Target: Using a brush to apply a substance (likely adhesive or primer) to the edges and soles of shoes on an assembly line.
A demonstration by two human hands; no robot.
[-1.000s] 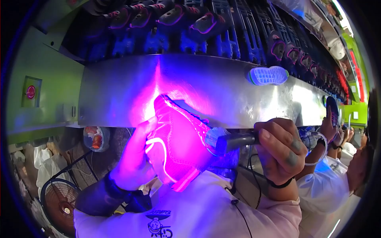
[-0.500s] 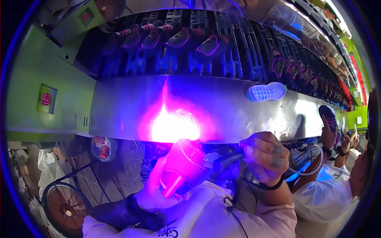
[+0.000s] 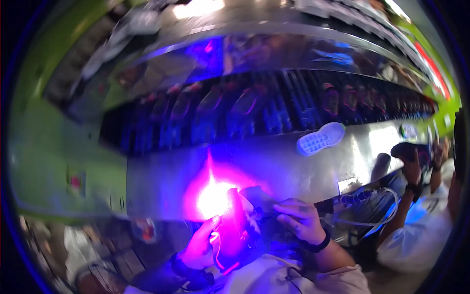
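A shoe (image 3: 234, 235) glowing magenta under violet light is held low in front of me, toe end up. My left hand (image 3: 201, 245), lit pink, grips the shoe from the left side. My right hand (image 3: 299, 221), with a black wristband, is closed on a small dark torch-like tool (image 3: 255, 198) aimed at the shoe. A bright pink-white glare (image 3: 214, 198) reflects off the metal panel just behind the shoe. The picture is blurred by motion.
A curved shiny metal conveyor panel (image 3: 274, 166) runs across in front, with a white shoe sole (image 3: 320, 138) lying on it. Rows of dark shoes (image 3: 254, 110) sit on the rack above. A co-worker in white (image 3: 421, 225) handles a dark shoe at right. Green machine housing (image 3: 58, 157) stands left.
The view has tilted upward, so the rack and panel fill more of the picture. Shoe and both hands have sunk lower in it, and the shoe has turned more upright against the panel glare.
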